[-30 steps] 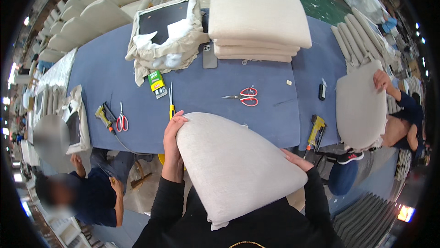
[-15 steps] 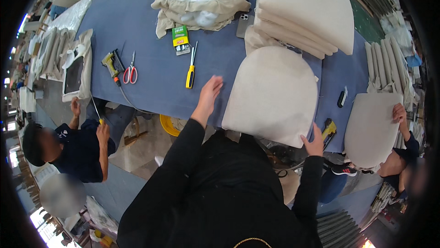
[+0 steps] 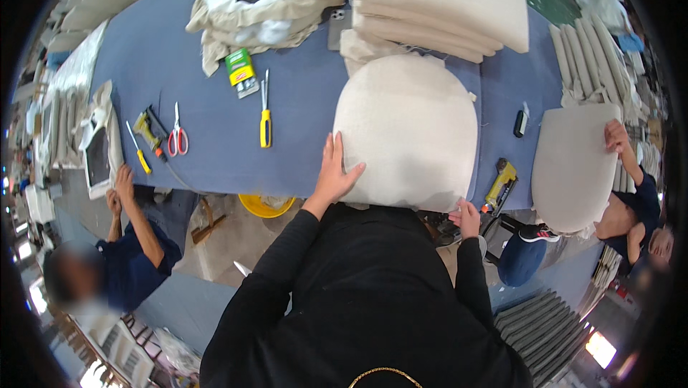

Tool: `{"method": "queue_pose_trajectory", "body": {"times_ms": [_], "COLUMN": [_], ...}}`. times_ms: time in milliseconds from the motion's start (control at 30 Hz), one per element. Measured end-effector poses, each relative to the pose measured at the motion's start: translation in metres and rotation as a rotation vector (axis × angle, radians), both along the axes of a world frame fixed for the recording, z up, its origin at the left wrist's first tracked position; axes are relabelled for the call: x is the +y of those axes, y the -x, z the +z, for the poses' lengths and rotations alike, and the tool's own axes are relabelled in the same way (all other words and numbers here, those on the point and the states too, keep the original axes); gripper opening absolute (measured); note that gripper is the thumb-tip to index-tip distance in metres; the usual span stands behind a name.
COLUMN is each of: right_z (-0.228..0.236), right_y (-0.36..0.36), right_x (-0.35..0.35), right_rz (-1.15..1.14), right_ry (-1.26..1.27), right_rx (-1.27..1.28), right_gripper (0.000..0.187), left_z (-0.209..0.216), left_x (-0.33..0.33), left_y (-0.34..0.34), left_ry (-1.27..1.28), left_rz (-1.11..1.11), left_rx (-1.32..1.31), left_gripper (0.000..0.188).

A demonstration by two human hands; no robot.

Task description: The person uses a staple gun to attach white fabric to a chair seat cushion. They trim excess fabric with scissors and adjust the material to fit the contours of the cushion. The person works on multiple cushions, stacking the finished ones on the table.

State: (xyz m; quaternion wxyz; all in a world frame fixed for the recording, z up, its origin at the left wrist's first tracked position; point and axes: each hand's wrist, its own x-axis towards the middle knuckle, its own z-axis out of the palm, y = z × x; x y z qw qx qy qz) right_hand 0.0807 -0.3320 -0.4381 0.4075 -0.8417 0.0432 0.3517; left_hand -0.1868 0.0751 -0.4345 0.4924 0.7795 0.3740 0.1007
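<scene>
A cream upholstered chair pad [image 3: 408, 130], rounded at its far end, lies in front of me on the blue-covered table [image 3: 215, 151]. My left hand [image 3: 335, 176] rests against its left edge, fingers stretched out and thumb spread over the top face. At the near right corner, the fingers of my right hand [image 3: 466, 218] are bent together on the pad's edge. Right of that hand lies a yellow staple gun [image 3: 502, 181]. To the left are a yellow-handled screwdriver [image 3: 265, 126] and red-handled scissors [image 3: 178, 141].
Beyond the pad stands a stack of cream pads [image 3: 437, 1]. Near it are a phone [image 3: 338, 30], a green-yellow box [image 3: 241, 73] and a partly covered frame [image 3: 265, 8]. Another staple gun [image 3: 149, 130] lies left. Co-workers sit on both sides; the right one holds a pad [image 3: 577, 166].
My left hand has come down onto the pad's left edge; my right fingers have closed at its corner. The left co-worker's screwdriver now lies on the table. My view has shifted.
</scene>
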Motion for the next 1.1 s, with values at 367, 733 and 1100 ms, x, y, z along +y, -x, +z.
{"method": "queue_pose_trajectory", "body": {"times_ms": [367,733,1100], "right_z": [-0.016,-0.029,0.113], "right_y": [-0.107,-0.1,-0.004], "right_x": [0.246,0.273,0.196], "right_rz": [0.452,0.421,0.975], "right_ry": [0.509,0.58,-0.141], "right_rx": [-0.821,-0.986,-0.056], "right_gripper": [0.08,0.083,0.031], "left_z": [-0.002,-0.013,0.097], "left_x": [0.068,0.071,-0.026], "left_y": [-0.131,-0.134,-0.034], "left_ry": [-0.399,-0.408,0.423], "left_rz": [0.065,0.107,-0.617], "left_rx": [0.263,0.252,-0.093], "left_gripper": [0.082,0.08,0.027]}}
